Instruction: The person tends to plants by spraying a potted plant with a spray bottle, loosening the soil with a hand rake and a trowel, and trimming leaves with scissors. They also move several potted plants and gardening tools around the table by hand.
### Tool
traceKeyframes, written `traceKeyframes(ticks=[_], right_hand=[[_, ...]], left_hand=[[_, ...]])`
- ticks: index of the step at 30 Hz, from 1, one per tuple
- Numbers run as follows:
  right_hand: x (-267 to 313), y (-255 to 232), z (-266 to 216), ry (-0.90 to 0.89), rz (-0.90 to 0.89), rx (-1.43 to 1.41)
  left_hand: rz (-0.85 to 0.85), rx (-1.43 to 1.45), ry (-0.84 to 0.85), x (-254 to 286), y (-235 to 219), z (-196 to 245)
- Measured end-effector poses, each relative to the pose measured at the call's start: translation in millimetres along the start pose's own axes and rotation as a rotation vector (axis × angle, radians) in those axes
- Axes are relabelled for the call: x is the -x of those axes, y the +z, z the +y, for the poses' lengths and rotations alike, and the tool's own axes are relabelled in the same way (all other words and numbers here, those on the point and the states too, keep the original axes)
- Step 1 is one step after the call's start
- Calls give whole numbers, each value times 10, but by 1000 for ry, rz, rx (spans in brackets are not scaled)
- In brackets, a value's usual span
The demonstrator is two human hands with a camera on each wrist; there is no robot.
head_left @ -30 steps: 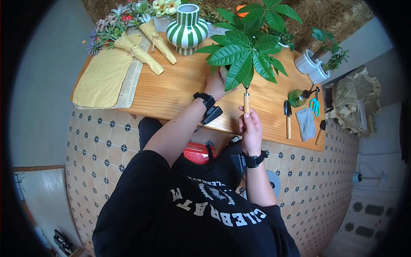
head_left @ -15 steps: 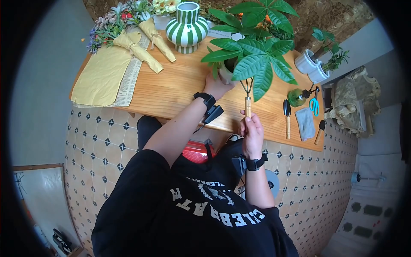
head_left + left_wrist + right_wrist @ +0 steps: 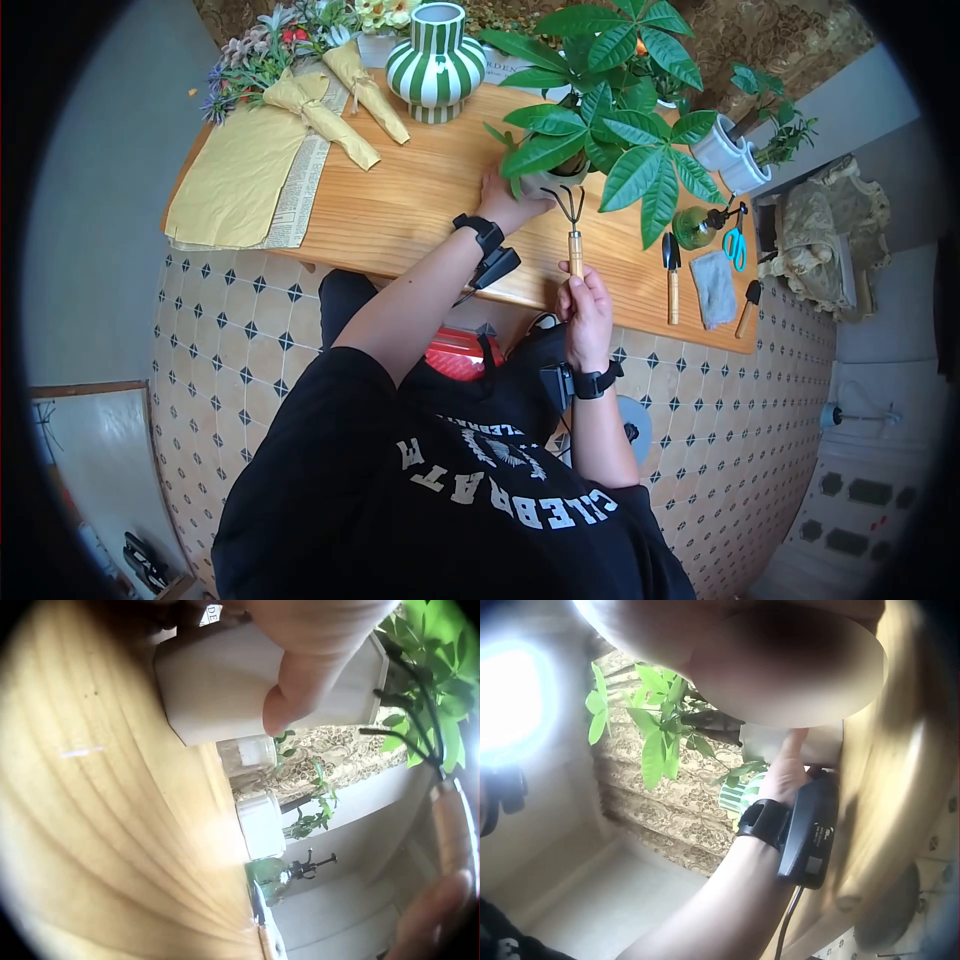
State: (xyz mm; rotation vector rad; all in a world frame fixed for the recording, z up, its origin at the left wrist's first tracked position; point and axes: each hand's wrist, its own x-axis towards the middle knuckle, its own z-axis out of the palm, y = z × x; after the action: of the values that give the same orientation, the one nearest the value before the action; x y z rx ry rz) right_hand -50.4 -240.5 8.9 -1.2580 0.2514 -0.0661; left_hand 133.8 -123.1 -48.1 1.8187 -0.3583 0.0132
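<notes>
My left hand (image 3: 508, 204) grips the side of a pale flowerpot (image 3: 548, 186) on the table, its thumb flat along the wall in the left wrist view. From the pot rises a potted plant with broad, glossy green leaves (image 3: 640, 178). My right hand (image 3: 588, 305) holds a three-pronged hand rake (image 3: 575, 248) by its wooden handle, with thumb and fingers around the lower end. The dark prongs point up and overlap the pot's near side in the head view. In the left wrist view the rake's prongs (image 3: 420, 724) appear beside the pot's rim.
Right of the rake lie a small trowel (image 3: 672, 280), a grey cloth (image 3: 714, 290), teal scissors (image 3: 735, 250) and a small shovel (image 3: 748, 308), near a green spray bottle (image 3: 692, 228). Behind stand white pots (image 3: 715, 148). A striped vase (image 3: 437, 72), wrapping paper (image 3: 245, 180) and flowers (image 3: 262, 60) occupy the left.
The plant has turned in my left hand, its front leaves swinging right, so the pot and rake prongs show more. My right hand stays almost in place with the rake.
</notes>
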Motion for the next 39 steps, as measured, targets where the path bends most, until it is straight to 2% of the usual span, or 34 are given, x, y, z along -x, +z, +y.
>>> traceKeyframes(ticks=[1,7,11,13,16,19,25,28,34,37,39], right_hand=[[6,-2,3,1,1,-2],[16,87,-75,-38,-6,-13],[12,115,-114,-52,-10,-10],[23,106,-118,-51,-8,-8],[41,85,-114,-51,-7,-1],[36,78,-122,-68,-14,1],[-8,121,-150,-60,-17,17],[-19,103,-102,-30,-24,20],[-10,83,-100,-31,-14,21],[-9,102,-93,-55,-12,38],[11,124,-95,-72,-7,50]], left_hand=[[-46,91,-24,10,-26,3],[-68,48,0,10,-94,16],[36,-74,11,8,-37,7],[98,10,43,-1,2,-6],[3,29,-14,15,-66,191],[16,-206,58,-98,41,-19],[87,-164,-3,-57,107,0],[15,-203,-70,-38,56,105],[120,-324,35,34,64,151],[99,-234,-80,47,36,262],[67,-167,-93,17,44,213]])
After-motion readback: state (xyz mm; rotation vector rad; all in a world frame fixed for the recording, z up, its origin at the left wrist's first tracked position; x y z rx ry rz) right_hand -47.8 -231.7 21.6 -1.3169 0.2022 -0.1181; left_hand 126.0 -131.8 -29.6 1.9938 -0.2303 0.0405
